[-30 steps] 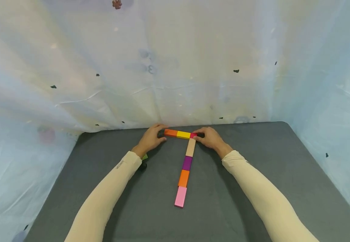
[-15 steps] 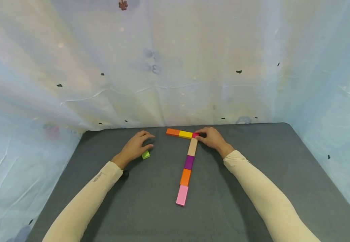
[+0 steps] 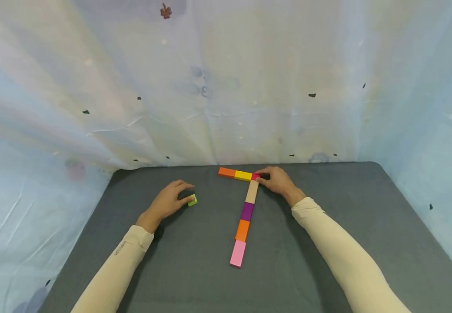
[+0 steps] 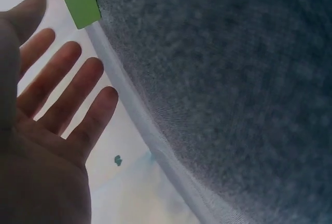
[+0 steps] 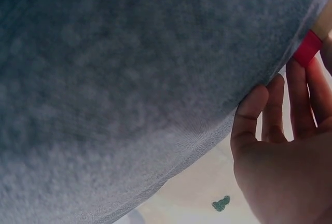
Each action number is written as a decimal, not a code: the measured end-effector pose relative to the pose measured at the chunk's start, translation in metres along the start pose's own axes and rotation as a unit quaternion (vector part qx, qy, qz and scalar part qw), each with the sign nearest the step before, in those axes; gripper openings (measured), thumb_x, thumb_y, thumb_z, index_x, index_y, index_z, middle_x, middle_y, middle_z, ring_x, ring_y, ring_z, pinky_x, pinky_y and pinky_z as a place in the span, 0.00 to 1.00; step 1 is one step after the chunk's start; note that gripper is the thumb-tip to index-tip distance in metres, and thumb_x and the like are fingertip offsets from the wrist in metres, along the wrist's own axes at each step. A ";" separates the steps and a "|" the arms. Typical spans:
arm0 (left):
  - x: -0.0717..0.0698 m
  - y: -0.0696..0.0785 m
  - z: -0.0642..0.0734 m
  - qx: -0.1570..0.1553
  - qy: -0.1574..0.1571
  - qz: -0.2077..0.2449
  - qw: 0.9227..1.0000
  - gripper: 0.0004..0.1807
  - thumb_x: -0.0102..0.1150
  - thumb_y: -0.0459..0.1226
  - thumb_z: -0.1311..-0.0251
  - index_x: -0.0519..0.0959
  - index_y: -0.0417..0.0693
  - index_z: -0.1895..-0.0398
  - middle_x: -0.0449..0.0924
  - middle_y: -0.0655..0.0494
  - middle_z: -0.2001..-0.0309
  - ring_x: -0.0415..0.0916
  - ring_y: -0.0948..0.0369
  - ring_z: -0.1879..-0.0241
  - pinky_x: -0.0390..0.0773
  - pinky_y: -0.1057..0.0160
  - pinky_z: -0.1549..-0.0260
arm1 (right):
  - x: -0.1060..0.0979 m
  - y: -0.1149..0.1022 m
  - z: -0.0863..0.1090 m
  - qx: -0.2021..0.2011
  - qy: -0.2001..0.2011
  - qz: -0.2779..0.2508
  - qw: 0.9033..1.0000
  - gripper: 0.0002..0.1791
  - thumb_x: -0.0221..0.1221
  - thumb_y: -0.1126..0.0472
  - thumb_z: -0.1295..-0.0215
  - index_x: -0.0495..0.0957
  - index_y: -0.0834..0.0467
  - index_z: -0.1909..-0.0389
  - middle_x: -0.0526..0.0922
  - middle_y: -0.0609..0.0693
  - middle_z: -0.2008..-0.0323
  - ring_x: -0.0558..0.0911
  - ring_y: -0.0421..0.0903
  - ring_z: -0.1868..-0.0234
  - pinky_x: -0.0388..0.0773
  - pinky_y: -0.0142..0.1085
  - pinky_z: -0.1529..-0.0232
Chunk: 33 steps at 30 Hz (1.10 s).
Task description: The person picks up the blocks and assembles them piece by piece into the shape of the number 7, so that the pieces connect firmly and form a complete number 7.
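My left hand point(image 3: 166, 201) reaches over the table at left, thumb and fingers spread apart. A lime-green block point(image 3: 192, 200) lies right at its thumb tip; in the left wrist view the green block point(image 4: 80, 1) sits beyond the fingertips. At the far end of a row, my right hand point(image 3: 277, 180) pinches a red block point(image 5: 308, 48) between thumb and fingers, partly covering it. Left of the red block, a yellow block point(image 3: 243, 175) and an orange block point(image 3: 226, 172) continue the row. From this corner a beige block point(image 3: 251, 192) runs toward me.
Below the beige block, a purple block point(image 3: 247, 211), a second orange block point(image 3: 242, 230) and a pink block point(image 3: 237, 253) extend the line toward me. All lie on a dark grey cloth-covered table point(image 3: 327, 243). A pale patterned curtain point(image 3: 241, 87) hangs behind its back edge.
My left hand has left the far orange block and moved left and nearer to the green block, which now shows by its thumb. The right hand stays at the red block.
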State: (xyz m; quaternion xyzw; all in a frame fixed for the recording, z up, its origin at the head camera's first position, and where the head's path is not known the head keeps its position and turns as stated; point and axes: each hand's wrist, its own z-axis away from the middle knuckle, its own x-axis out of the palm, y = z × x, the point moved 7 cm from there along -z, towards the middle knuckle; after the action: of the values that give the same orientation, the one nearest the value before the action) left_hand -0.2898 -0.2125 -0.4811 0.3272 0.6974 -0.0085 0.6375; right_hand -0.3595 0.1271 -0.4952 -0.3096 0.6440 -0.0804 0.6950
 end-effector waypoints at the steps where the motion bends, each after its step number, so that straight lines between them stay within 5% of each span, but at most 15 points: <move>1: 0.001 0.000 0.001 0.002 -0.001 -0.005 1.000 0.25 0.65 0.49 0.38 0.79 0.50 0.40 0.79 0.51 0.45 0.77 0.51 0.44 0.76 0.46 0.44 | 0.002 0.001 0.000 0.003 -0.004 0.001 1.000 0.20 0.61 0.51 0.30 0.81 0.52 0.40 0.82 0.56 0.41 0.78 0.56 0.39 0.70 0.53 0.34; 15: 0.007 0.000 0.010 0.013 -0.012 -0.014 1.000 0.24 0.71 0.49 0.45 0.82 0.51 0.46 0.81 0.55 0.51 0.78 0.56 0.51 0.78 0.51 0.49 | 0.006 0.000 0.003 0.011 -0.007 -0.003 1.000 0.20 0.61 0.51 0.30 0.81 0.52 0.41 0.82 0.56 0.41 0.78 0.56 0.39 0.70 0.52 0.34; 33: 0.007 0.006 0.004 0.024 -0.017 -0.027 0.999 0.17 0.73 0.45 0.45 0.84 0.51 0.53 0.81 0.59 0.59 0.75 0.64 0.63 0.78 0.59 0.61 | 0.001 0.002 0.000 0.001 0.001 -0.004 1.000 0.21 0.61 0.51 0.31 0.81 0.53 0.41 0.82 0.57 0.41 0.78 0.57 0.39 0.70 0.53 0.34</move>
State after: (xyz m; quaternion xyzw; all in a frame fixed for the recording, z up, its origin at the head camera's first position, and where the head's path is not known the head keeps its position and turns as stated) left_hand -0.2835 -0.2066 -0.4853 0.3231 0.6950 -0.0475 0.6406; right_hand -0.3602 0.1278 -0.4972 -0.3110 0.6436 -0.0845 0.6942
